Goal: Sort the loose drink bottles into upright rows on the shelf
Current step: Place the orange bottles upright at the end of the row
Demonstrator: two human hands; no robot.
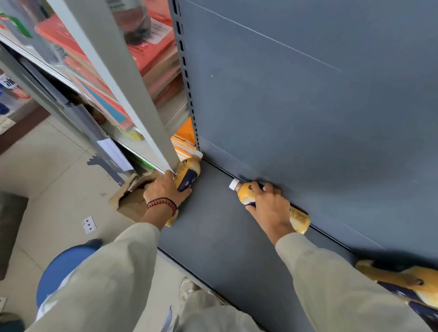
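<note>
Cardboard box (133,199), playing card (89,224), blue stool (57,271) on floor (50,158); red books (155,45) stacked.

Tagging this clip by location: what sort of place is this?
Likely a small shop: grey slotted retail shelving, identical yellow drink bottles on it, stacked red books on the neighbouring shelf.

The left hand (165,188) is gripping a yellow drink bottle (189,170) at the left end of the grey shelf (222,228). The right hand (271,205) is gripping a second bottle (244,193) lying along the back panel (316,107), white cap pointing left. More yellow bottles (423,287) are lying at the right.
</note>
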